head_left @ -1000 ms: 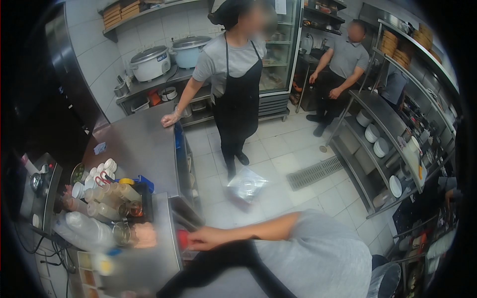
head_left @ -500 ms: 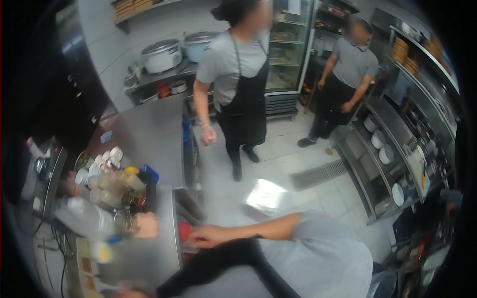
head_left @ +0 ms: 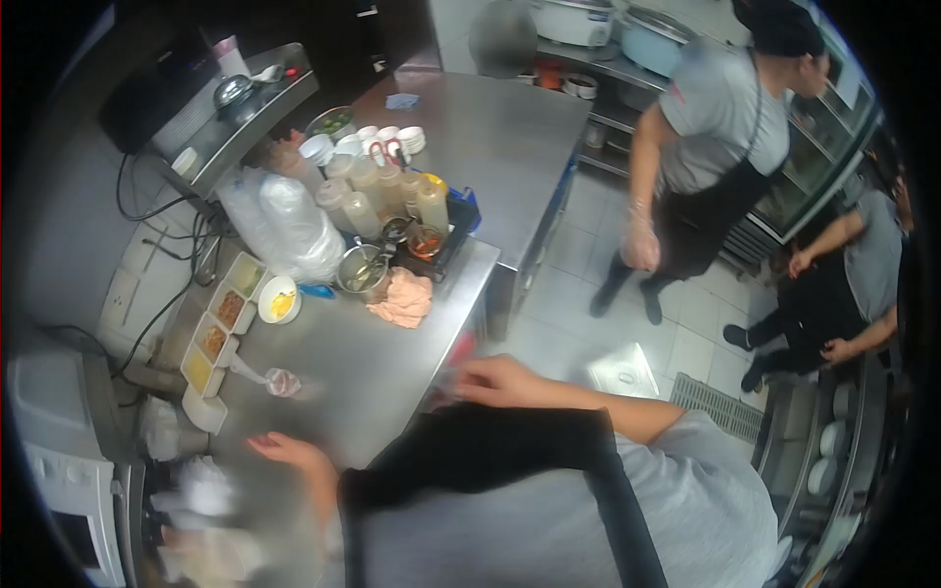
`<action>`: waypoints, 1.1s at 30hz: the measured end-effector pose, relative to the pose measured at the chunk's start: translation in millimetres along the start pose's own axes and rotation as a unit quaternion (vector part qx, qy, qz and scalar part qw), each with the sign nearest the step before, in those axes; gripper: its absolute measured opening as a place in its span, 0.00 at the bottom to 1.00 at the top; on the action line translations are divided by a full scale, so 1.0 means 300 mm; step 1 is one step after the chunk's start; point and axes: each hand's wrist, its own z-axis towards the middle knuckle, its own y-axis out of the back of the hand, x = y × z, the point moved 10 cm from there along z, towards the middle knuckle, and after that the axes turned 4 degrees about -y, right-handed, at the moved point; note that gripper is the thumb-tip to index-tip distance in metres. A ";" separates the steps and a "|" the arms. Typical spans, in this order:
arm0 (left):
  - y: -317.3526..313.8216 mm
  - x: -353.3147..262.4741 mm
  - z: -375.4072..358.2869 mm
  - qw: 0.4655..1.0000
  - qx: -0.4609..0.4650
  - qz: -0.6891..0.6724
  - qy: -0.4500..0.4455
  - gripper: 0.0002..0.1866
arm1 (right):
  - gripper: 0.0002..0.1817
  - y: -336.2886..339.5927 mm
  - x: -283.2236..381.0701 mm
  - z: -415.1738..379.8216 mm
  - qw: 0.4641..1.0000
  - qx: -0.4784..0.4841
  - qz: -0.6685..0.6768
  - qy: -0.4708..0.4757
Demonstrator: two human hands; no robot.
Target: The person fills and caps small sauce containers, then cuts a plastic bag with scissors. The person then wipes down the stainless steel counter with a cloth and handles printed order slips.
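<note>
My left hand is over the steel counter, fingers apart and holding nothing I can see. Just beyond it lies a small clear bag with pinkish contents. At the counter's right edge, my right hand has its fingers bent together, pinching something blurred beside a red thing. Farther up the counter are a white bowl with yellow food, a metal pot, a peach-coloured cloth and a row of food containers.
Squeeze bottles and a plastic bag bundle stand at the back. Two people in aprons, one near the counter and another farther right, stand on the floor. Shelves are at the right.
The view has swung left, so the counter and food containers show more fully. My left hand has come into clearer view over the counter. My right hand remains by the counter edge near the red thing.
</note>
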 end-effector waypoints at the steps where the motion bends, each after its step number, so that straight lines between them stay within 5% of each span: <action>1: 0.023 -0.031 -0.033 1.000 0.001 0.026 -0.004 0.27 | 0.09 0.007 0.021 0.029 1.000 0.009 -0.008 0.024; 4: 0.061 -0.206 -0.143 0.995 -0.004 0.090 -0.037 0.27 | 0.07 0.064 0.068 0.127 0.995 0.009 -0.036 0.097; 9: 0.041 -0.191 -0.246 0.984 -0.037 0.170 -0.038 0.26 | 0.03 0.314 0.150 0.362 0.973 -0.069 -0.062 0.210; 15: -0.100 -0.346 -0.386 0.988 -0.059 0.135 -0.049 0.29 | 0.05 0.737 0.121 0.769 0.960 -0.200 -0.010 0.198; 19: -0.113 -0.375 -0.474 0.992 -0.039 0.114 -0.042 0.22 | 0.13 0.871 0.020 1.091 0.947 -0.223 -0.117 0.197; 22: -0.032 -0.355 -0.584 0.986 -0.083 0.142 0.016 0.19 | 0.21 0.854 -0.107 1.320 0.920 -0.198 -0.241 0.238; 23: -0.007 -0.371 -0.622 0.980 -0.085 0.181 0.002 0.18 | 0.22 0.825 -0.205 1.431 0.973 -0.079 -0.201 0.080; 24: 0.020 -0.384 -0.658 0.971 -0.090 0.223 -0.007 0.18 | 0.22 0.802 -0.230 1.492 0.946 -0.101 -0.226 0.212; 29: 0.090 -0.507 -0.771 0.954 -0.149 0.253 0.061 0.17 | 0.17 0.781 -0.435 1.800 0.932 0.030 -0.315 0.178; 31: 0.110 -0.520 -0.794 0.948 -0.162 0.265 0.070 0.17 | 0.10 0.769 -0.372 1.774 0.957 0.113 -0.168 0.208; 33: 0.093 -0.547 -0.810 0.952 -0.160 0.254 0.055 0.17 | 0.09 0.822 -0.260 1.732 0.967 0.096 -0.050 0.230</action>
